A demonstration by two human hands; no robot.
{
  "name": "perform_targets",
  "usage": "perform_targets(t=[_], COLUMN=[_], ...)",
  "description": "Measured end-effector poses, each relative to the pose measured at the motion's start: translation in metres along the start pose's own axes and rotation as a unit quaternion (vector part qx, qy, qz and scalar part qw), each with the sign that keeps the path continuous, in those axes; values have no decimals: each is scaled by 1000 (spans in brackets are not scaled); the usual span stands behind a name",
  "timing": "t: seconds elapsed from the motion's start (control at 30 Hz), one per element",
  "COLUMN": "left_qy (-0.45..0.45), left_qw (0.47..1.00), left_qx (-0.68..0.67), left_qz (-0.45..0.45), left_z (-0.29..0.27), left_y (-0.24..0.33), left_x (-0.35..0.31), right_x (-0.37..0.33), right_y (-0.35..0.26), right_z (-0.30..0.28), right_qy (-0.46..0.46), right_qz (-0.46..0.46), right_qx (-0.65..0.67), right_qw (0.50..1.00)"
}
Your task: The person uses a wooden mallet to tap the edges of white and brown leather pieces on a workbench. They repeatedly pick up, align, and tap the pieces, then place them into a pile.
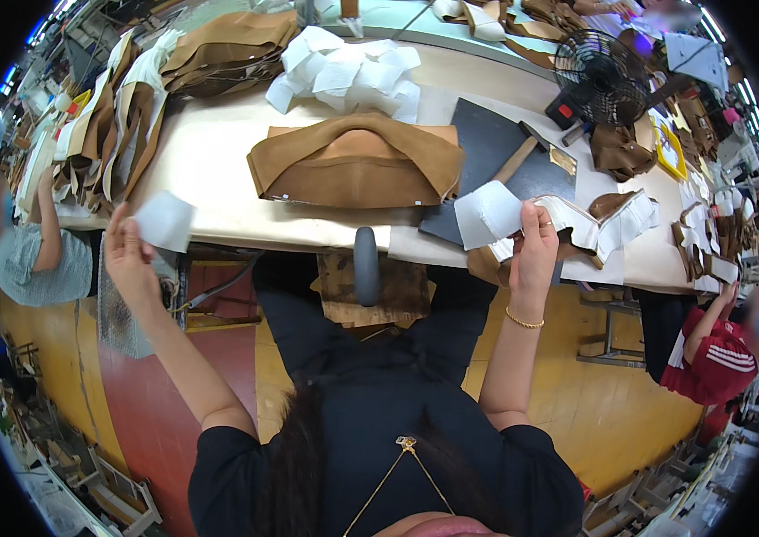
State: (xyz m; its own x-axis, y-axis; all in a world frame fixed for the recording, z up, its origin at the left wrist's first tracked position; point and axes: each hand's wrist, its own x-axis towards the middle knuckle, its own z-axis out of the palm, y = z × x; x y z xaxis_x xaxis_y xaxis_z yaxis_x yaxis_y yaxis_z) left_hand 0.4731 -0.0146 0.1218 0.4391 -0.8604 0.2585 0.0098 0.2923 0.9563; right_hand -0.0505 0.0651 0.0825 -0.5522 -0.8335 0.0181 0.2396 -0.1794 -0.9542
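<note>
My left hand [132, 259] is closed on a thin white patch [167, 220], held near the table's front edge. On the other side my right hand [536, 240] pinches a second white patch [489, 215] by its right edge, above the front of the table. Between the hands lies a folded brown leather piece [344, 179] with a curved band across its top. Behind that is a loose pile of similar white patches [344, 72]. Brown pieces with white backing [627, 224] lie just right of my right hand.
A hammer [515, 159] rests on a dark slab [478, 125] at the right. A rounded grey post [366, 268] rises at the table's front edge. Brown leather stacks [227, 54] stand back left, a black fan [601, 72] back right. People sit at both sides.
</note>
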Motion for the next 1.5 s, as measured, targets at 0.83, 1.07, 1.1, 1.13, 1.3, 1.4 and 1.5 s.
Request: perform_targets(t=[0.83,1.07,1.1,1.13,1.3,1.4,1.5], left_qy=[268,22,-29,-128,-462,-459,-430], left_qw=[817,938,926,939,881,880,876], left_qx=[498,333,376,318,103,25,-4], left_qz=[-112,91,38,1,-11,-122,-217], left_z=[-378,-78,-27,28,124,133,113], left_y=[-140,-100,-82,-55,-19,-21,-18], left_x=[153,75,40,4,-92,-109,-101], right_x=[-26,-45,-51,-55,-77,-81,-80], right_y=[14,23,26,28,20,18,20], right_z=[64,90,97,102,116,106,98], right_qy=[-106,-179,-198,-214,-286,-303,-292], right_qz=[63,85,99,112,122,110,157], right_qx=[-103,-106,-99,-97,-70,-85,51], right_qw=[987,974,970,966,948,943,942])
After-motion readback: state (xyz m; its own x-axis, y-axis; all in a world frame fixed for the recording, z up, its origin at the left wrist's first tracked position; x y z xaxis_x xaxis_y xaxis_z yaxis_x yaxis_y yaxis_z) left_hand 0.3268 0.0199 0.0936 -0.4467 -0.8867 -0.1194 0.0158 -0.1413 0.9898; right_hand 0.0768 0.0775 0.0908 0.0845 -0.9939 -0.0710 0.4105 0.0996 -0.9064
